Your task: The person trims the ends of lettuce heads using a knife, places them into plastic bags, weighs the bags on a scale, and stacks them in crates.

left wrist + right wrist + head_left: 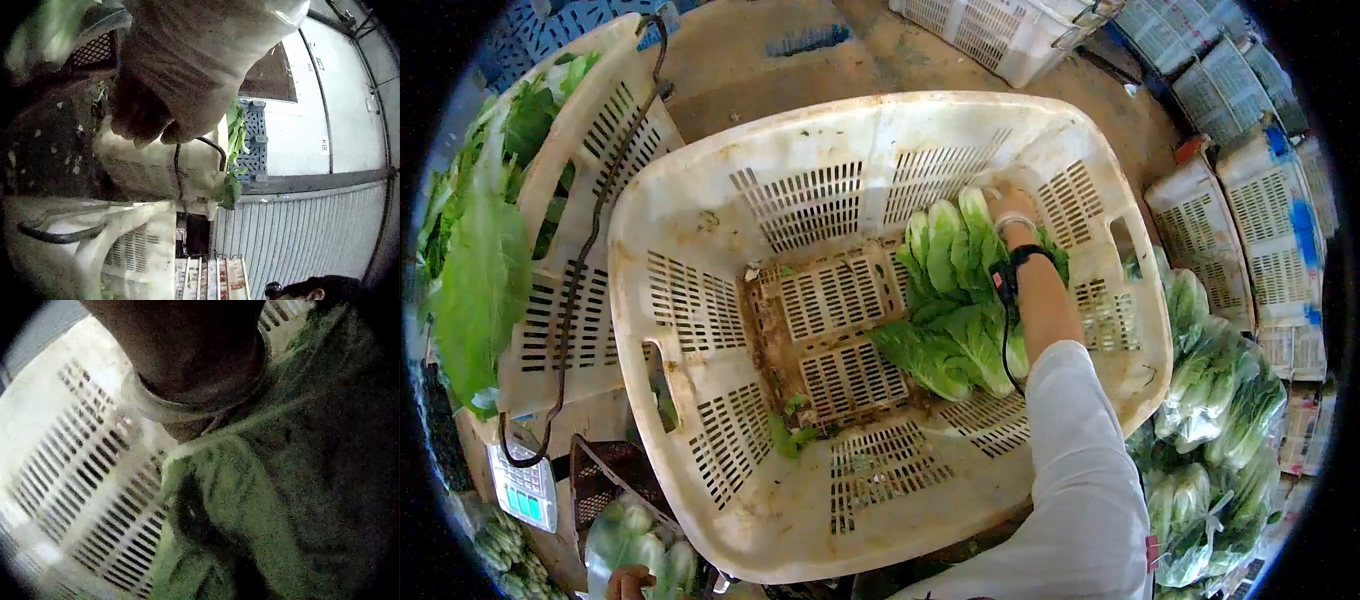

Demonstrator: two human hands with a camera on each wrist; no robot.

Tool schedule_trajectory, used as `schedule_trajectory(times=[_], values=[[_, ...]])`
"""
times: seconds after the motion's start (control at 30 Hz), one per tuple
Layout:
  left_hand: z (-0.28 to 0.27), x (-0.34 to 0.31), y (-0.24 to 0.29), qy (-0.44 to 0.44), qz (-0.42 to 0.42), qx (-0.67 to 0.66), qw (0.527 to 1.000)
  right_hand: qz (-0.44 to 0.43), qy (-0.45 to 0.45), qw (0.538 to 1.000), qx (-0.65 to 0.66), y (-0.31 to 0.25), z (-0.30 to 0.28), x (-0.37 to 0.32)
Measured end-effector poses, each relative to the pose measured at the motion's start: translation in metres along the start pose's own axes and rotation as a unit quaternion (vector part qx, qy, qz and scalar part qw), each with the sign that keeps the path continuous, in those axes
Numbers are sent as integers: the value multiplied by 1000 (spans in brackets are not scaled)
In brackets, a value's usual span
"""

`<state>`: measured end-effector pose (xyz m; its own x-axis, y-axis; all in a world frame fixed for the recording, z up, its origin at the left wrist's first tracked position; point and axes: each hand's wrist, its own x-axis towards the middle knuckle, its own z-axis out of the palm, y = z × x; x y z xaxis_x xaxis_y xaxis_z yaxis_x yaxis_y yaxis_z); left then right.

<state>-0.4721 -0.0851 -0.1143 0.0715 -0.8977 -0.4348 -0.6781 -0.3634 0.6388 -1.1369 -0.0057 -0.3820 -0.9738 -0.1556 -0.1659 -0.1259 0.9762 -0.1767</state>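
Observation:
My right hand (1008, 205) reaches deep into a large off-white slatted crate (800, 130), beside the pale stem ends of several romaine lettuce heads (945, 250). Its fingers are mostly hidden, and I cannot tell whether they grip a head. In the right wrist view, green leaves (250, 487) lie right beneath the wrist, against the crate's slatted wall. Low at the left of the head view, my left hand (630, 582) holds a clear plastic bag (625, 530) with lettuce heads inside. The left wrist view has this hand (181, 81) close up with curled fingers.
Bagged lettuce (1215, 370) is piled right of the crate. Another crate (570, 330) with leafy greens stands left, a dark cord hanging over it. A scale (522, 485) and a brown basket (605, 480) sit lower left. White crates (1265, 230) stack at far right.

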Motion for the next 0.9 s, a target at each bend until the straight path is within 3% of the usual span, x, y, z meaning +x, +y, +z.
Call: schedule_trajectory(times=[0.03,0.13,0.23,0.4,0.5,0.57,0.6,0.63,0.7,0.87,0.9], values=[[0,1,1,-2,-2,4,1000,3,-5,1000,-4,4,2,-3],[1,0,2,2,-7,-2,1000,-117,-56,985,-114,-1,0,22],[0,-1,-2,-2,-10,-6,1000,-98,-51,985,-131,-2,-4,19],[-1,0,-3,-6,-17,-14,1000,-149,-92,968,-182,-13,-23,4],[-4,-1,-2,-7,-17,-15,1000,-149,-100,973,-142,4,0,27],[-5,-1,-3,-8,-17,-19,1000,-166,-123,978,-10,23,6,36],[-4,0,-2,-12,-18,-18,1000,-166,-155,972,58,11,-14,7],[-3,-1,-2,-11,-17,-19,1000,-166,-155,972,58,1,-9,5],[-2,-1,-1,-16,-16,-18,1000,-166,-134,973,-86,2,4,10],[-1,-5,-2,-16,-12,-26,999,-207,-106,971,-63,6,13,23],[-3,-9,-3,-14,-16,-32,999,-197,-156,966,-58,-1,3,27]])
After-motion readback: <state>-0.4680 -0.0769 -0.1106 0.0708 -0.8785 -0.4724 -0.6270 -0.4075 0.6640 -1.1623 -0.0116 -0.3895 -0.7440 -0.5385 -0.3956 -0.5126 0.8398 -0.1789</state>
